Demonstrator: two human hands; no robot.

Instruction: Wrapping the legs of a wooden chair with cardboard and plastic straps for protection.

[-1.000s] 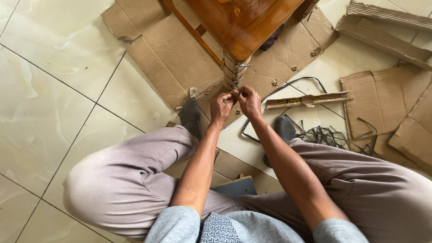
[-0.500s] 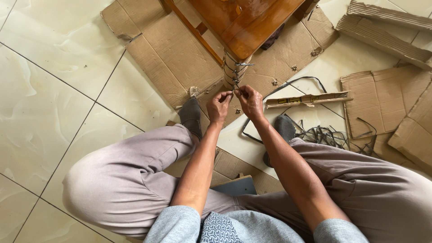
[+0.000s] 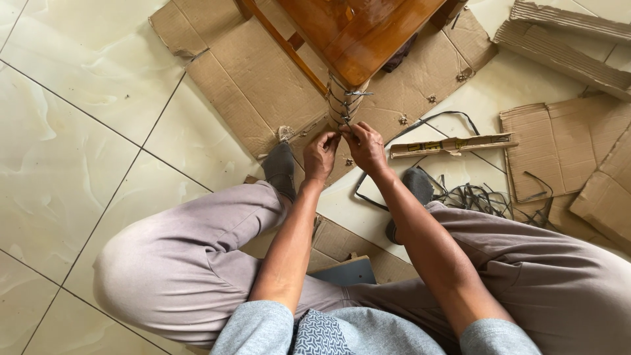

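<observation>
- My left hand (image 3: 320, 155) and right hand (image 3: 365, 147): both are pinching the dark strap (image 3: 343, 105) wound around the cardboard-wrapped table leg (image 3: 344, 113), fingertips meeting at its lower end.
- Wooden table (image 3: 358, 33): standing over flattened cardboard (image 3: 263, 85) on the tiled floor (image 3: 79, 151).
- Loose straps (image 3: 473, 197): lying piled beside my right knee.

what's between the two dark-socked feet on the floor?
In the head view, pale floor tile and the edge of a cardboard sheet lie between the left foot and right foot; both hands hover over it.
</observation>
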